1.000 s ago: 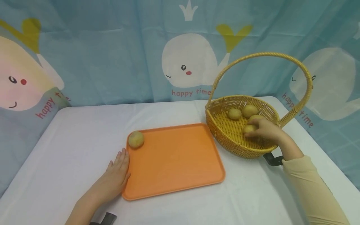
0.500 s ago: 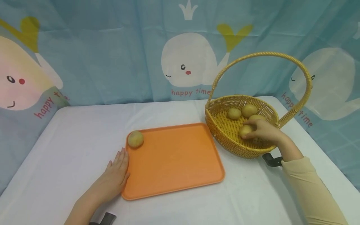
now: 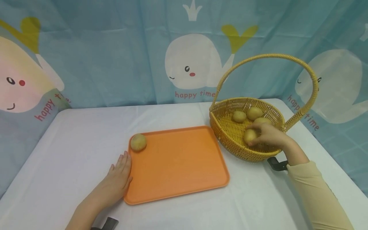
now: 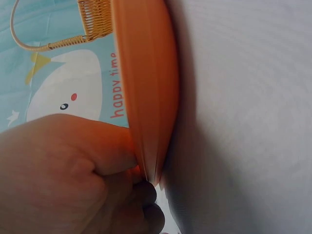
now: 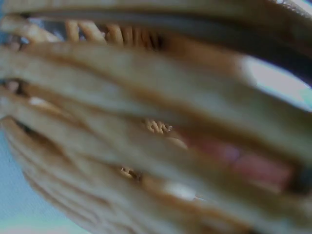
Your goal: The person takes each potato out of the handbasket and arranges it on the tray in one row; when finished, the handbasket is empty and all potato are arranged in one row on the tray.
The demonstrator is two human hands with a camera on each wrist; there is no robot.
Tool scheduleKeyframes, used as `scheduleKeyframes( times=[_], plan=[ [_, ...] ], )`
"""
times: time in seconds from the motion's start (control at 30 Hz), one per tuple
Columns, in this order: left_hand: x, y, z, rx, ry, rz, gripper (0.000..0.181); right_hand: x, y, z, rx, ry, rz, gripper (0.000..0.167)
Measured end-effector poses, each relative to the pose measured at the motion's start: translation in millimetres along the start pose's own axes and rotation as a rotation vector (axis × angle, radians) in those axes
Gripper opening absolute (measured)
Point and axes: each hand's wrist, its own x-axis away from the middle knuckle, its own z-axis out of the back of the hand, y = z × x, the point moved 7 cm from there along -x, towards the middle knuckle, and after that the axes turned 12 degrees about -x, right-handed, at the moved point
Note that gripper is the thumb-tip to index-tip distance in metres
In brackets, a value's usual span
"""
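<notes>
At the front of the wicker basket (image 3: 230, 137) my right hand (image 3: 270, 135) grips a potato (image 3: 250, 136) between thumb and fingers. Part of that potato is hidden by the hand. Several other potatoes lie around it in the basket, among them a small potato (image 3: 239, 116) and a rounder potato (image 3: 254, 113). My left hand (image 3: 117, 180) rests along the left edge of the orange tray (image 3: 179, 163), fingers straight. The left wrist view shows that hand (image 4: 73, 175) touching the tray's rim. One potato (image 3: 138, 142) sits in the tray's far left corner. Blurred basket weave (image 5: 122, 107) fills most of the right wrist view.
The basket's tall arched handle (image 3: 276, 56) rises above its right side. A white cloth (image 3: 86, 137) covers the table. Behind and at the sides hangs a blue curtain (image 3: 115, 64) with printed whales. The basket stands close to the tray's far right corner.
My right hand has shifted the gripped potato slightly left and toward me inside the basket, and it shows more plainly. The left hand and tray stay put.
</notes>
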Motion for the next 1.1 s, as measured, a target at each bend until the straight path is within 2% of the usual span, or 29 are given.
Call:
scheduleKeyframes(
  times=[0.17, 0.5, 0.7, 0.8, 0.9, 1.1],
  plan=[
    [0.0, 0.2, 0.5, -0.008, 0.007, -0.001, 0.065, 0.2, -1.7, -5.2, 0.021, -0.058, 0.028, 0.059],
    [0.4, 0.8, 1.3, -0.006, 0.007, -0.003, 0.065, 0.7, -3.0, -6.2, 0.016, -0.077, 0.021, 0.064],
    [0.8, -0.1, 1.6, 0.0, 0.012, -0.005, 0.064, 0.4, -2.2, -0.5, 0.064, -0.001, 0.048, 0.064],
    [0.7, 0.0, 1.4, 0.005, 0.016, -0.008, 0.064, 0.7, -1.9, 4.3, 0.06, 0.052, 0.086, 0.065],
    [0.3, 0.2, 0.7, 0.007, 0.017, -0.005, 0.064, 2.4, -4.0, 7.5, 0.03, 0.082, 0.086, 0.067],
    [1.0, -0.4, 1.0, 0.003, 0.022, -0.004, 0.063, 9.2, -23.4, 11.9, -0.013, 0.117, 0.06, 0.067]
  ],
)
